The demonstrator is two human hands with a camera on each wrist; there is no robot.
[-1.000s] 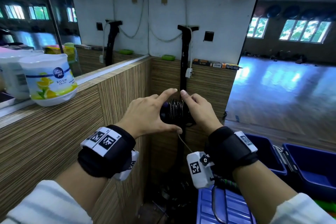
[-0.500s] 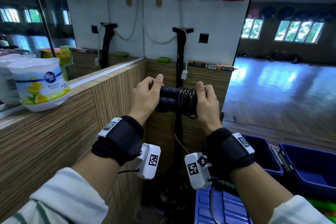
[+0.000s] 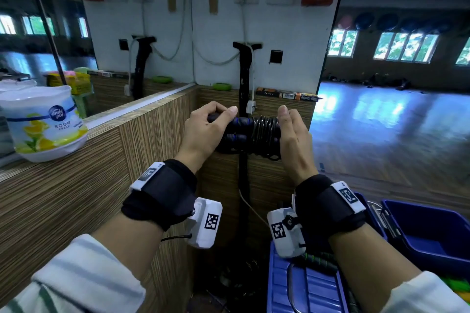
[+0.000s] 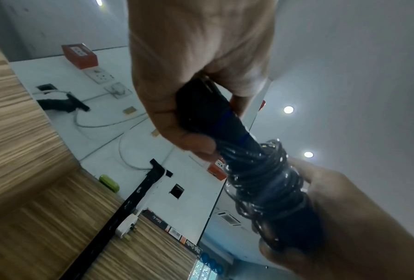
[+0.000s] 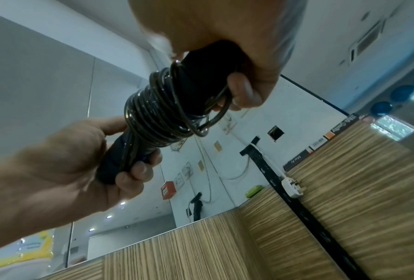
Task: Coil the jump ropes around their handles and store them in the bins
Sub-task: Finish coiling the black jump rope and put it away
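Note:
I hold a black jump rope (image 3: pixel 250 132) level at chest height, its two black handles with blue rings side by side. The glossy black cord (image 4: pixel 265 178) is wound in several turns around the right part of the handles (image 5: pixel 157 117). My left hand (image 3: pixel 207 132) grips the bare left ends of the handles (image 4: pixel 201 113). My right hand (image 3: pixel 292 140) curls round the right ends (image 5: pixel 215 62), fingers over the last coil loops. Blue bins (image 3: pixel 432 234) stand low at the right; one holds nothing that I can see.
A wood-grain ledge (image 3: pixel 76 180) runs along the left with an air freshener tub (image 3: pixel 43 122) on it. A black stand (image 3: pixel 244 99) and a white plug (image 3: pixel 250 107) lie behind the rope. A closed blue lid (image 3: pixel 302 290) sits below my right wrist, with another rope (image 3: pixel 320 262) on it.
Both hands went from pinching the coil end-on to gripping the handles' two ends with the bundle turned sideways. The bundle rose slightly and sits steadier now.

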